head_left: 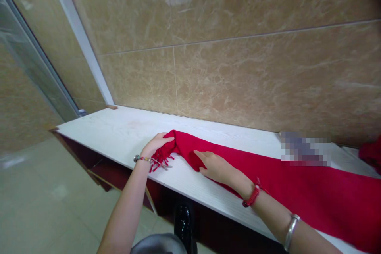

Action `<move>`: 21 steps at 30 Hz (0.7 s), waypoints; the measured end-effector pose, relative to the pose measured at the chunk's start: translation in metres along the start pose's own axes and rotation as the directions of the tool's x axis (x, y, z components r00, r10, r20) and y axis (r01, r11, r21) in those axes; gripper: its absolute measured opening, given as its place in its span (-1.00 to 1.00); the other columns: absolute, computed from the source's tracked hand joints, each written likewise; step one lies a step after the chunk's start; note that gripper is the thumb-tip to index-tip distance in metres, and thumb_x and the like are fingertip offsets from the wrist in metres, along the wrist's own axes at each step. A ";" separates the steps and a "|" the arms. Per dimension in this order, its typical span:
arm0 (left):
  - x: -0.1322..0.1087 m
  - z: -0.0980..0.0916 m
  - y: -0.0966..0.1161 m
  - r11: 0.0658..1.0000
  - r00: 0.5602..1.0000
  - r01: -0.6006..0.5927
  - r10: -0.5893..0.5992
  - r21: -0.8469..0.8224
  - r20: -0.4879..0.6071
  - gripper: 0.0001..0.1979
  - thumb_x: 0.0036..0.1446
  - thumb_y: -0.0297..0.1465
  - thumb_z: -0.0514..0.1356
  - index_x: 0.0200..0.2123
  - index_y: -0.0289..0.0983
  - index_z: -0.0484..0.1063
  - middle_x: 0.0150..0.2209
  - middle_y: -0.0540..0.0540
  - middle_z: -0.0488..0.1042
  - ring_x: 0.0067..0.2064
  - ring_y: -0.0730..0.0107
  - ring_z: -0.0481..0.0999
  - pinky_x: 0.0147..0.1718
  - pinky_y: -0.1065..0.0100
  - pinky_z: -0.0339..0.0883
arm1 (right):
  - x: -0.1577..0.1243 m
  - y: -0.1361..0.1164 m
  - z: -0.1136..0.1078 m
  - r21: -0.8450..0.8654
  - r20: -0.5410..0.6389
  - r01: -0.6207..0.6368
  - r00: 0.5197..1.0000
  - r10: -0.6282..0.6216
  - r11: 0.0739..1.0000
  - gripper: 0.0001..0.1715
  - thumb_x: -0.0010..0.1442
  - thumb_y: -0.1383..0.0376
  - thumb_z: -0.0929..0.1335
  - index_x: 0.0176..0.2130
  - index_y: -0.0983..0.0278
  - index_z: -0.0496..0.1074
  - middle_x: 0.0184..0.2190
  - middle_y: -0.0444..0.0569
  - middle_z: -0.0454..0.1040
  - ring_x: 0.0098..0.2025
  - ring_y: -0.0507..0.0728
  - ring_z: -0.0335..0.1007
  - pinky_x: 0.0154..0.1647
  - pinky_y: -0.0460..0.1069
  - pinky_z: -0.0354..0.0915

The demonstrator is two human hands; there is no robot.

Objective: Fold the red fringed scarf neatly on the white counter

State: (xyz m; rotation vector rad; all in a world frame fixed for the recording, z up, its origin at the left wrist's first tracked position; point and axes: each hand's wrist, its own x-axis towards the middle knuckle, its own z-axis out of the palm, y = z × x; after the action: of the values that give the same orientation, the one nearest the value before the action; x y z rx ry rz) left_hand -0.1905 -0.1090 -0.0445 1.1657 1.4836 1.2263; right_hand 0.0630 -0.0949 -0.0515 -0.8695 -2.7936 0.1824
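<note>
Mostly wall: beige marble wall [238, 47] fills the view from 9 round to 3 o'clock, with a glass door [26, 59] at 9. Below it a long white table [119, 131] runs from centre out to 4 o'clock.

The red scarf [297, 182] lies flat along the table. Its body stretches off to 4 o'clock and its fringed end sits at frame centre, near the table's front edge.

Left hand [156, 144] is at the scarf's end. Its fingers are curled and closed on the turned-over cloth just above the fringe [162, 158].

Right hand [216, 166] is palm down on the scarf at about 5 o'clock of centre. Its fingers are straight and close together, gripping nothing and pressing flat.

Small stuff:
- beaded bracelet [143, 159] on the left wrist
- red cord bracelet [252, 196] and silver bangle [290, 230] on the right arm
- black shoe [183, 218] at 6 o'clock on the floor
- blurred patch [305, 149] at 3 o'clock (contents unreadable)
- more red cloth [370, 152] at the far 3 o'clock edge

Risks, as a judgement:
- The fringe lies right by the beaded bracelet and could snag on it.
- The scarf's near side runs close to the table edge, so a pull toward 6 o'clock could drag it off.
- If the right palm lifts, the cloth could bunch.
</note>
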 end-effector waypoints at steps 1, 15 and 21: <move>0.000 -0.001 0.003 0.994 1.000 -0.008 0.006 -0.110 -0.019 -0.68 -0.09 -0.37 0.29 -0.21 -0.35 0.42 -0.34 -0.15 0.54 -0.34 0.27 0.53 -0.35 0.35 0.41 | 0.004 0.000 0.000 -0.018 0.003 -0.010 1.000 0.010 1.000 -0.34 0.08 0.47 0.23 0.19 0.38 0.15 -0.03 0.23 0.42 -0.01 0.24 0.36 -0.07 0.04 0.30; -0.027 -0.030 0.024 0.448 0.839 0.212 0.373 0.869 -0.397 -0.65 0.05 -0.35 0.12 -0.07 -0.31 0.36 -0.04 -0.28 0.32 -0.04 0.02 0.37 -0.09 0.12 0.25 | 0.007 0.017 -0.014 0.264 -0.013 0.064 0.998 -0.063 0.962 -0.33 0.12 0.19 0.31 0.18 0.30 0.16 0.08 0.12 0.34 0.08 0.19 0.28 0.05 0.06 0.23; -0.027 0.006 0.019 0.368 0.974 -0.226 0.113 0.902 0.198 -0.73 -0.14 -0.48 0.22 -0.25 -0.28 0.44 -0.22 -0.11 0.45 -0.18 0.25 0.43 -0.18 0.37 0.29 | 0.009 -0.006 0.005 0.204 -0.077 0.045 0.997 -0.030 0.978 -0.54 0.08 0.43 0.27 0.01 0.29 0.37 -0.07 0.09 0.45 -0.05 0.17 0.38 -0.05 0.03 0.28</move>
State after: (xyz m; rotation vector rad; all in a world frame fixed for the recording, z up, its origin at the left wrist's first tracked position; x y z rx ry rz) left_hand -0.1770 -0.1328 -0.0255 2.1284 2.0754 0.2920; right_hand 0.0515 -0.0947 -0.0539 -0.7573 -2.6620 0.4169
